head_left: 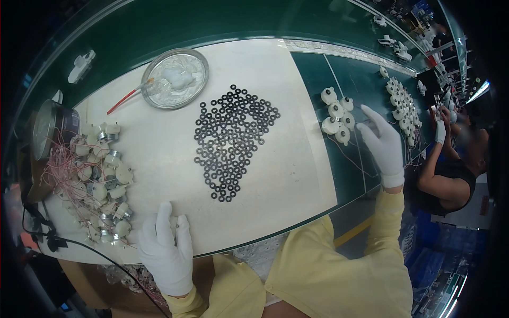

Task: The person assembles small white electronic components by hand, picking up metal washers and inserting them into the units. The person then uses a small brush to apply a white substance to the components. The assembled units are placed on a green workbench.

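Note:
My left hand (167, 254), in a white glove, lies over the near left edge of the white board (159, 175). Its fingers are stretched out with the thumb apart, and I make out nothing held. Beside it is a heap of small white motors (99, 191) with red and white wires. On the right, my right hand (383, 143), also gloved, is open with thumb and forefinger spread. It is close to a cluster of white motors (335, 110) with dark centres on the green table (313, 74). Between the hands lie many small black rings (228, 140) on the board.
A round metal dish (199, 98) holds a whitish, grease-like lump, with a red-handled brush (124, 100) leaning on its rim. A round tin (45, 130) stands behind the motor heap. More motors (404, 108) line the far right. A co-worker (450, 175) works beyond them.

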### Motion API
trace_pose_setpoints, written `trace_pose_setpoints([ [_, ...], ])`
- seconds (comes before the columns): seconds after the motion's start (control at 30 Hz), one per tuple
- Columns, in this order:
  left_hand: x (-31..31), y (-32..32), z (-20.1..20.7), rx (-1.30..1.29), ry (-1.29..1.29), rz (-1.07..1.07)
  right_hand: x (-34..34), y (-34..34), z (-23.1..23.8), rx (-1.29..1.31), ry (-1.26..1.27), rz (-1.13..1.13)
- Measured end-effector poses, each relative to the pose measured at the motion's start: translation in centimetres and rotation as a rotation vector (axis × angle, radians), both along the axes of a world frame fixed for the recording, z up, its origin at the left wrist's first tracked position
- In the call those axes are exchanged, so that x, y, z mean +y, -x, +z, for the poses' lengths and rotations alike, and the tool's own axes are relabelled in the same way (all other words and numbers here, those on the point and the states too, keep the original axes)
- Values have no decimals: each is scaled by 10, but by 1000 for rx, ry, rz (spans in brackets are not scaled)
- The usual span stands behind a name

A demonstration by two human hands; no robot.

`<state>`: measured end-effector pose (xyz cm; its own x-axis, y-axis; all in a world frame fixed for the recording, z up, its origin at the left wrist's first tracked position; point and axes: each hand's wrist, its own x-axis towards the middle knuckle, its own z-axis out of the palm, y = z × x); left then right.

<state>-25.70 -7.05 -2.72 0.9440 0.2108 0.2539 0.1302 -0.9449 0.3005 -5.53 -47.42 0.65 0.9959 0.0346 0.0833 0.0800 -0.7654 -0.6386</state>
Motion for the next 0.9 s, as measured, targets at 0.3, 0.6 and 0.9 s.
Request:
trace_pose_setpoints([
  [0.3,-9,16,22,-206,442,-119,107,87,6,-287,-235,543],
  [0.6,-48,-4,37,-266,287,-265,194,87,-10,-34,-482,1102],
  [0.9,-39,-32,70,-99,148,-329,164,100,-38,904,-1577,401],
])
